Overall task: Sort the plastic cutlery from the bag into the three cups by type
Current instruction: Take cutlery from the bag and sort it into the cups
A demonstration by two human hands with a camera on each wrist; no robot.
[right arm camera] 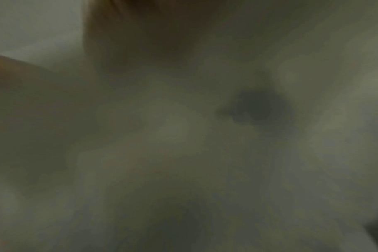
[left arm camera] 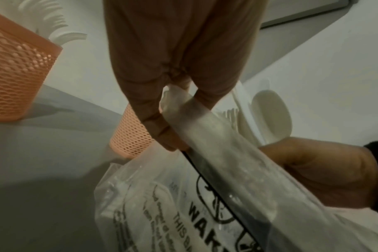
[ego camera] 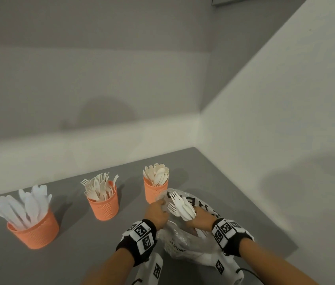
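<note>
Three orange mesh cups stand on the grey table: knives in the left cup [ego camera: 34, 233], forks in the middle cup [ego camera: 104, 206], spoons in the right cup [ego camera: 154, 191]. A clear printed plastic bag [ego camera: 185, 243] lies in front of the spoon cup. My left hand [ego camera: 157, 212] pinches the bag's edge [left arm camera: 183, 109]. My right hand [ego camera: 198, 222] grips a white bunch of cutlery [ego camera: 182, 206], forks and a spoon, lifted above the bag mouth. In the left wrist view the bunch's spoon [left arm camera: 270, 110] shows behind the bag film. The right wrist view is a blur.
White walls meet in a corner behind and to the right of the cups. The grey table [ego camera: 76, 264] lies bare in front of the knife cup. White wrist-camera mounts with black markers [ego camera: 142, 233] sit on both wrists.
</note>
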